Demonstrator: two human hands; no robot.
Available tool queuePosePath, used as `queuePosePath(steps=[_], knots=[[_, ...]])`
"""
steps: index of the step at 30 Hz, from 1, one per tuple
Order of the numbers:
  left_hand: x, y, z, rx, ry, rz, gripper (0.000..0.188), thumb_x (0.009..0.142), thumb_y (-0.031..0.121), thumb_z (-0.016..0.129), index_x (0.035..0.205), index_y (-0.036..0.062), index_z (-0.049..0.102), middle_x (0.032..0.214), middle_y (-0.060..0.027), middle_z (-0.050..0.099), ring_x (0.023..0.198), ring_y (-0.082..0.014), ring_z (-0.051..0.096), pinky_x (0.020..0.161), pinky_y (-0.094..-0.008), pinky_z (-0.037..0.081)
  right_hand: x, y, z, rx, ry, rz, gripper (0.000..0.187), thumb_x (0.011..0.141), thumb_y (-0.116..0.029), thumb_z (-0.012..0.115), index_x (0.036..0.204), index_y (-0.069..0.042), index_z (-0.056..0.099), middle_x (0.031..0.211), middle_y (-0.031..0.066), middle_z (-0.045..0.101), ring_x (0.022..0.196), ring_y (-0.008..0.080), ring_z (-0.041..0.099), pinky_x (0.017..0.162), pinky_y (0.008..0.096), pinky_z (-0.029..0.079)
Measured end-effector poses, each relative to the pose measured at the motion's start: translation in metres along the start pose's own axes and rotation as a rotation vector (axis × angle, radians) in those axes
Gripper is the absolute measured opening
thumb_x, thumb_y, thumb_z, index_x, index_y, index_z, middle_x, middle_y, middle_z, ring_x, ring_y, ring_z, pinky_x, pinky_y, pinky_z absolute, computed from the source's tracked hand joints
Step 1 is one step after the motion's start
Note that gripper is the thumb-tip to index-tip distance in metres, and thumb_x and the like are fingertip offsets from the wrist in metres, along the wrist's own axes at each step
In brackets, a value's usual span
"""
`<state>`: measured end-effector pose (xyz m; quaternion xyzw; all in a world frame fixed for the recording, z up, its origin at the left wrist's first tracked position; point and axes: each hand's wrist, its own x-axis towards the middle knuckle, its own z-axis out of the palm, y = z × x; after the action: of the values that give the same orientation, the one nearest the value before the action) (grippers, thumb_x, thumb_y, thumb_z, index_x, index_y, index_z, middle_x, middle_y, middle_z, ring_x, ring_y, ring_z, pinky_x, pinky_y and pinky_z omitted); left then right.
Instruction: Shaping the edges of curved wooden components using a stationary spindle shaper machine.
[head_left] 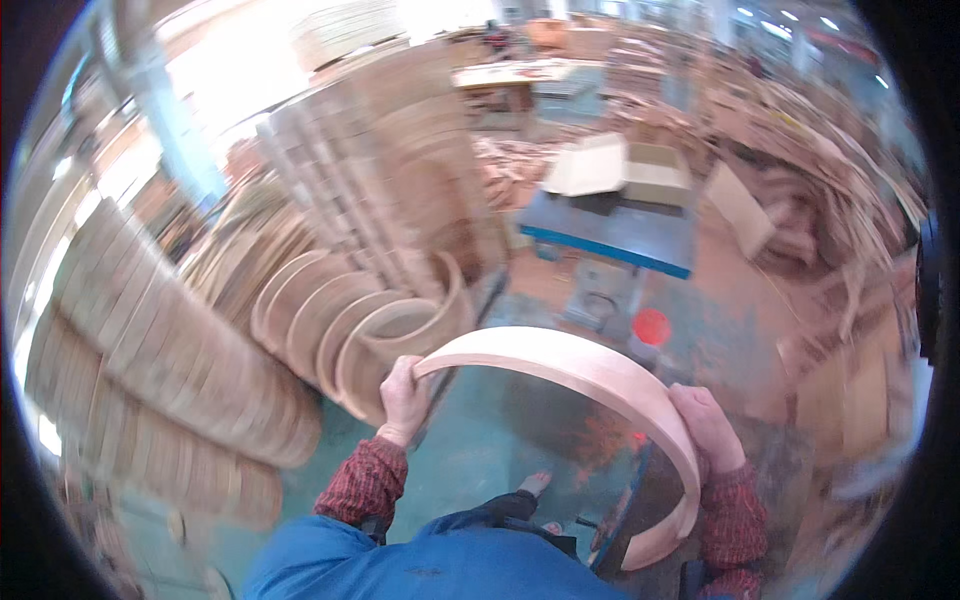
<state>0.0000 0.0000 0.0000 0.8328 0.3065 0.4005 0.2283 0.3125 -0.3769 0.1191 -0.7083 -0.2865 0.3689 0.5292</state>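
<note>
A pale, C-shaped curved wooden piece (590,368) is held up in front of my body, its open side toward me. My left hand (404,402) is closed around its left end. On the outer right side of the curve, my right hand (706,424) grips the band with its fingers mostly hidden. Several similar curved wooden pieces (325,330) stand nested together just beyond my left hand.
Tall stacks of curved wood (390,160) rise behind the nested pieces, and more stacks (190,350) lean at the left. A blue-edged table (610,238) ahead bears an open cardboard box (656,172). A red round object (652,326) is near it. Wood scraps (800,200) pile up at the right.
</note>
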Motion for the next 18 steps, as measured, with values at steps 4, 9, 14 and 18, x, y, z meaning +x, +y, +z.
queuePosePath(steps=[4, 9, 14, 18], knots=[[0.025, -0.028, -0.097, 0.025, 0.202, 0.171, 0.024, 0.091, 0.007, 0.072, 0.113, 0.0012, 0.063, 0.112, -0.0175, 0.072, 0.1, -0.0307, 0.072, 0.087, -0.0379, 0.058, 0.051, -0.067, 0.103, -0.099, -0.113, -0.143, 0.035, 0.103, -0.024, 0.055, 0.077, -0.002, 0.06, 0.074, -0.0081, 0.051, 0.07, 0.0038, 0.046, 0.062, 0.0255, 0.04], [-0.029, -0.069, -0.178, 0.163, 0.347, 0.236, 0.032, 0.083, 0.0, 0.071, 0.113, 0.0014, 0.062, 0.114, -0.0203, 0.071, 0.106, -0.0376, 0.071, 0.092, -0.0422, 0.058, 0.079, -0.122, 0.222, -0.389, -0.396, -0.087, 0.033, 0.101, -0.028, 0.059, 0.085, -0.001, 0.068, 0.078, -0.0064, 0.058, 0.074, 0.0041, 0.051, 0.064, 0.0253, 0.043], [-0.031, -0.093, -0.265, 0.316, 0.308, 0.411, 0.041, 0.078, 0.023, 0.075, 0.113, 0.004, 0.065, 0.121, -0.0151, 0.069, 0.112, -0.0332, 0.068, 0.095, -0.0455, 0.056, 0.104, -0.123, 0.355, -0.339, -0.66, -0.059, 0.034, 0.102, -0.032, 0.061, 0.093, 0.0, 0.07, 0.079, -0.0067, 0.059, 0.073, 0.0048, 0.052, 0.063, 0.0245, 0.043], [-0.038, -0.141, -0.331, 0.427, 0.292, 0.432, 0.04, 0.08, 0.017, 0.072, 0.117, 0.005, 0.064, 0.125, -0.0145, 0.068, 0.119, -0.0361, 0.064, 0.103, -0.0473, 0.051, 0.107, -0.125, 0.48, -0.296, -0.725, -0.124, 0.034, 0.103, -0.029, 0.059, 0.089, 0.0, 0.069, 0.077, -0.0078, 0.057, 0.071, 0.0039, 0.049, 0.063, 0.023, 0.041]])
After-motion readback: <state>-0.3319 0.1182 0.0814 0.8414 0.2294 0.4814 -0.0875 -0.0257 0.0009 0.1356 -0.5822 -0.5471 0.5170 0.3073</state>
